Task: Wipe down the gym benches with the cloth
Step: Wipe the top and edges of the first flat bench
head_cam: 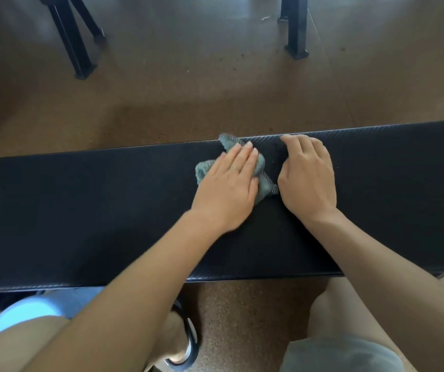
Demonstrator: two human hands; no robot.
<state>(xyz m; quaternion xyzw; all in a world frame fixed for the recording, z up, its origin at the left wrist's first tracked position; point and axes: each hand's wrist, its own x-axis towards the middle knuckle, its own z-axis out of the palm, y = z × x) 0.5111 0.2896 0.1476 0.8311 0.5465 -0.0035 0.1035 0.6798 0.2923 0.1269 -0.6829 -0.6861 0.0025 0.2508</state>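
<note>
A long black padded gym bench [81,210] runs across the view from left to right. A crumpled grey-green cloth [265,183] lies on its top near the far edge. My left hand [228,186] presses flat on the cloth with straight fingers. My right hand [308,175] rests on the bench just right of the cloth, fingers bent over the pad near the far edge, its thumb beside the cloth's corner. Part of the cloth is hidden under my left hand.
Brown speckled floor [215,98] lies beyond and in front of the bench. Black metal frame legs stand at the back left [78,52] and back right [296,36]. My knees and a sandalled foot [186,342] are below the bench's near edge.
</note>
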